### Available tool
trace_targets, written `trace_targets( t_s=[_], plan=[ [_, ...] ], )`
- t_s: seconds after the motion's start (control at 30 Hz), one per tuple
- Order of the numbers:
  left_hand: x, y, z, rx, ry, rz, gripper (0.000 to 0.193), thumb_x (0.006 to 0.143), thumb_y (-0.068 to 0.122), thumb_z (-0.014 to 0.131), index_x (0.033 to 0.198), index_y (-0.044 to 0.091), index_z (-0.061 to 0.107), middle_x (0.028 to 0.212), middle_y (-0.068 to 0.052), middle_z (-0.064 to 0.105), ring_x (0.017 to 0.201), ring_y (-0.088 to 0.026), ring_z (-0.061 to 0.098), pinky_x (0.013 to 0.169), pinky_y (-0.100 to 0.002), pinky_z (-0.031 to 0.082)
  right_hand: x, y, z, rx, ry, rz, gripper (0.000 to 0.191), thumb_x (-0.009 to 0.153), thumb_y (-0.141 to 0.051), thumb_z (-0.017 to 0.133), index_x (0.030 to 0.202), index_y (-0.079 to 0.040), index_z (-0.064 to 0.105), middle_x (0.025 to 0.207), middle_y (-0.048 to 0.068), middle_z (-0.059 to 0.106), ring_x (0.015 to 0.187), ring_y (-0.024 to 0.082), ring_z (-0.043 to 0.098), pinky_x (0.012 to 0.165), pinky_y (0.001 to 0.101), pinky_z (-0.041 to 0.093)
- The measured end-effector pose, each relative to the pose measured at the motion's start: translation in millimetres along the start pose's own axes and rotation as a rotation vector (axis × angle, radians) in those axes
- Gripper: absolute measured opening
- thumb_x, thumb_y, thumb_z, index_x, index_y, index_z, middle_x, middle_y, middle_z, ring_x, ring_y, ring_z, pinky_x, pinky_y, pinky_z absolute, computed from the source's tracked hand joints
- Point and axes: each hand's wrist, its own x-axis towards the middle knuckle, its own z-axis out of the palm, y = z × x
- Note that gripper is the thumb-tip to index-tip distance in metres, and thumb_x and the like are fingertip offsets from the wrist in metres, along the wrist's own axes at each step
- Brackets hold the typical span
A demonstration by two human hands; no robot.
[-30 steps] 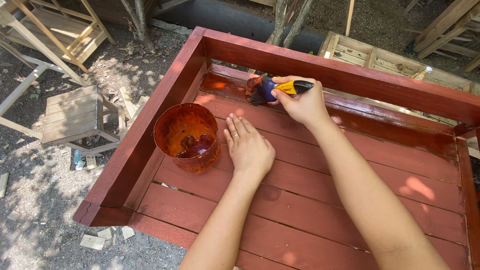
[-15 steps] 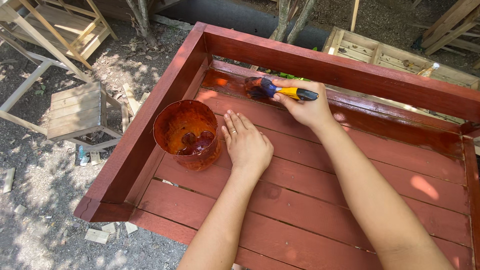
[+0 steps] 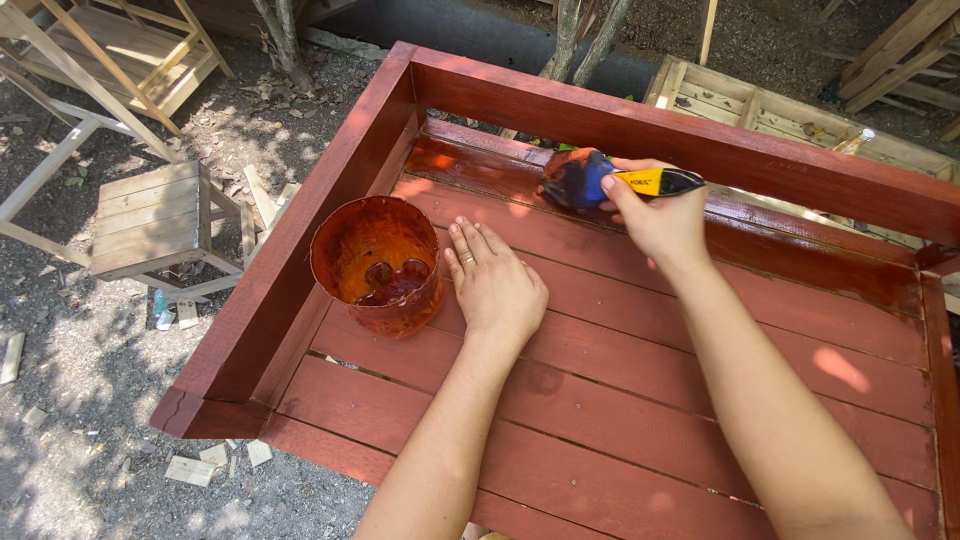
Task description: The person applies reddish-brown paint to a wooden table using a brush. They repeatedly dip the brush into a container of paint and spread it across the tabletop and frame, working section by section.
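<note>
Outdoors, on bare ground strewn with wood offcuts, a large slatted wooden frame (image 3: 640, 400) stained deep red fills the view, its raised rails closing the left and far sides. At the far rail, the right hand (image 3: 655, 215) clenches around a brush (image 3: 600, 180) with a yellow-and-black handle, thumb and fingers wrapped close to the head, apparently for control; its dark, stain-loaded bristles press into the angle where the far slat meets the rail, and the wood there shines wet. Nearer, the left hand (image 3: 495, 285) grasps nothing: it lies flat, palm down, fingers spread on a drier slat, seemingly bracing the reach across the frame. Just left of it, touching or nearly touching the fingertips, stands a cut-down plastic pot (image 3: 378, 265), coated orange-red inside, with a shallow pool of dark stain at the bottom, set within easy reach of the brush. Beyond the frame's left rail an unpainted wooden stool (image 3: 150, 215) stands on the dirt, with bare timber frames (image 3: 110, 50) behind it and a pale slatted pallet (image 3: 790, 115) past the far rail.
</note>
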Motion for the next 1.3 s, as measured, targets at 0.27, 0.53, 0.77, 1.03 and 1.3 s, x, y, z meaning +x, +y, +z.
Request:
trace_targets(
  t_s=[0.27,0.53,0.77,1.03,1.3],
  plan=[
    [6.7,-3.5,-0.1,0.009,-0.011,-0.041,0.083,0.086,0.024,0.055,0.147,-0.020,0.023,0.159,-0.039,0.017,0.153,-0.047,0.010,0.123,-0.054,0.009,34.0,18.3,112.0,0.154,-0.061,-0.184,0.014,0.092,-0.006,0.078,0.100,0.003,0.073,0.088,0.010,0.075,0.071,0.011,0.073,0.060,0.0244,0.062],
    [14.5,-5.8,3.4,-0.024,0.044,-0.047,0.085,0.085,0.026,0.058,0.146,-0.022,0.023,0.158,-0.040,0.016,0.152,-0.048,0.010,0.121,-0.054,0.012,60.0,25.3,190.1,0.270,0.053,-0.077,0.018,0.088,-0.010,0.081,0.094,0.005,0.073,0.079,0.008,0.075,0.061,0.012,0.072,0.054,0.0251,0.060],
    [10.5,-5.1,-2.7,0.001,0.022,-0.067,0.083,0.086,0.024,0.057,0.149,-0.018,0.023,0.161,-0.038,0.016,0.154,-0.044,0.011,0.122,-0.050,0.015,43.5,24.8,86.8,0.068,0.171,0.052,0.018,0.092,-0.010,0.078,0.090,0.006,0.071,0.080,0.010,0.074,0.059,0.016,0.073,0.051,0.0282,0.061],
    [10.9,-1.2,-9.1,0.024,-0.072,-0.086,0.083,0.088,0.025,0.057,0.149,-0.018,0.021,0.161,-0.037,0.012,0.154,-0.045,0.007,0.124,-0.052,0.010,45.6,20.7,124.0,0.216,0.222,0.041,0.024,0.091,-0.013,0.079,0.105,0.005,0.070,0.082,0.011,0.075,0.061,0.016,0.074,0.051,0.0276,0.060],
    [10.1,-7.2,-4.3,-0.048,0.025,-0.075,0.081,0.088,0.022,0.056,0.148,-0.020,0.022,0.161,-0.038,0.014,0.154,-0.044,0.012,0.122,-0.050,0.018,43.3,-2.3,124.2,-0.385,0.216,-0.534,0.031,0.087,-0.026,0.088,0.082,0.003,0.076,0.072,0.013,0.075,0.062,0.017,0.073,0.059,0.0299,0.055]
  ],
)
